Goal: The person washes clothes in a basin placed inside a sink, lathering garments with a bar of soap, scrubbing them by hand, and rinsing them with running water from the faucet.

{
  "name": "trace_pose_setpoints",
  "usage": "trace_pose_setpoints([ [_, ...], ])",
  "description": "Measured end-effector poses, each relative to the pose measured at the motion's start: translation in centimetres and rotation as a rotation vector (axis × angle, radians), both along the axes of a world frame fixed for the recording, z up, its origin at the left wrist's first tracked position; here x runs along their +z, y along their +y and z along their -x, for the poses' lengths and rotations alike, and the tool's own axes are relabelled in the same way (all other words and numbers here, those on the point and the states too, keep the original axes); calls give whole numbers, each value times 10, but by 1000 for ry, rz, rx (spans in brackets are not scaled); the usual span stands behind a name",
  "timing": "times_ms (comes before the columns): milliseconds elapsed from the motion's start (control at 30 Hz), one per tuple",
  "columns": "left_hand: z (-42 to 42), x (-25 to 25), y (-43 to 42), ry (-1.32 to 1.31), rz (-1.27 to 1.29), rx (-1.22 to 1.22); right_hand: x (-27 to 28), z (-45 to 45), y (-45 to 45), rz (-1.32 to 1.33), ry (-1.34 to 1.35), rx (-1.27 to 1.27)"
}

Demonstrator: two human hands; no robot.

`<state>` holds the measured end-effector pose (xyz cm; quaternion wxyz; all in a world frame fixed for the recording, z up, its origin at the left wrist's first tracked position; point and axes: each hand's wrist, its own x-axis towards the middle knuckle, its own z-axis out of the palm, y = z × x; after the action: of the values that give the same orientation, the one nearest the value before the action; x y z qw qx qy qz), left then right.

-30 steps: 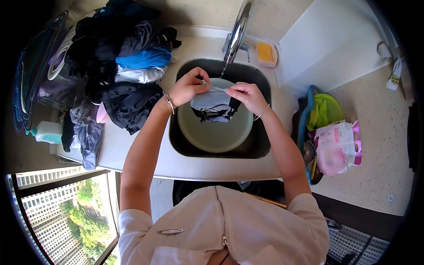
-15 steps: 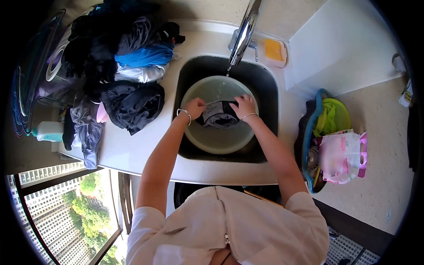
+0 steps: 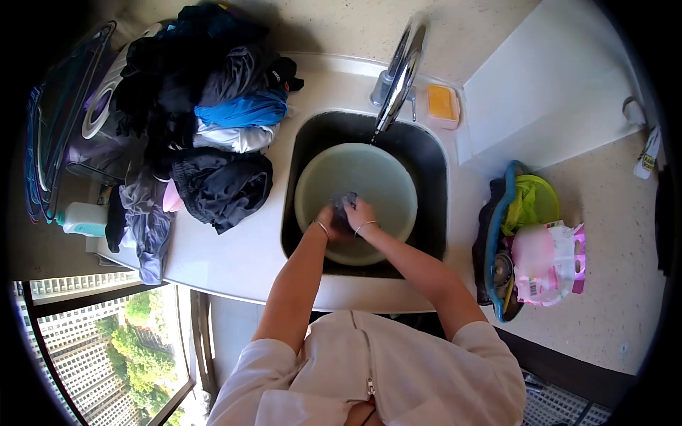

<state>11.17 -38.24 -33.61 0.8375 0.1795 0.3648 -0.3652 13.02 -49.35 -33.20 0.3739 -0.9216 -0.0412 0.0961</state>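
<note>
A pale round basin point(image 3: 391, 186) of water stands in the dark sink point(image 3: 435, 167). Low in the basin, a bunched dark grey garment point(image 3: 345, 206) is gathered between my two hands. My left hand point(image 3: 331, 224) is closed on its left side, slightly blurred and partly in the water. My right hand point(image 3: 361, 215) has its fingers wrapped round the garment from the right. Above the basin's far edge, a thin trickle falls from the chrome faucet point(image 3: 400, 82).
Piled clothes point(image 3: 220, 177) cover the counter at left, near hangers point(image 3: 64, 135) and a white bottle point(image 3: 84, 219). An orange soap block point(image 3: 443, 104) sits right of the faucet. Farther right are a blue-rimmed basket point(image 3: 509, 206) and a pink-white package point(image 3: 547, 264).
The garment, earlier stretched out between both hands above the basin and then lowered to the water, is now bunched up. My hands have come together and moved nearer my body.
</note>
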Motion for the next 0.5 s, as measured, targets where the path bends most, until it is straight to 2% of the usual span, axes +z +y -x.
trace_pose_setpoints([
  [33,7,-3,-5,-4,4,-8,31,11,11,-52,43,95],
  [67,15,-9,-11,-418,-218,194,60,26,18,9,-31,202],
  [100,17,-17,-14,-631,-322,286,76,40,23,71,-103,312],
  [133,19,-25,-18,-829,-429,396,77,51,26,52,-291,373],
  [167,17,-37,-18,-892,-505,321,77,58,29,32,-483,436],
  [233,12,-53,-11,-1016,-663,165,72,57,31,11,-522,399],
  [333,9,-57,-13,-815,-616,92,65,33,26,108,-784,378],
  [500,-6,-26,-3,-190,-233,135,56,19,28,130,-813,427],
])
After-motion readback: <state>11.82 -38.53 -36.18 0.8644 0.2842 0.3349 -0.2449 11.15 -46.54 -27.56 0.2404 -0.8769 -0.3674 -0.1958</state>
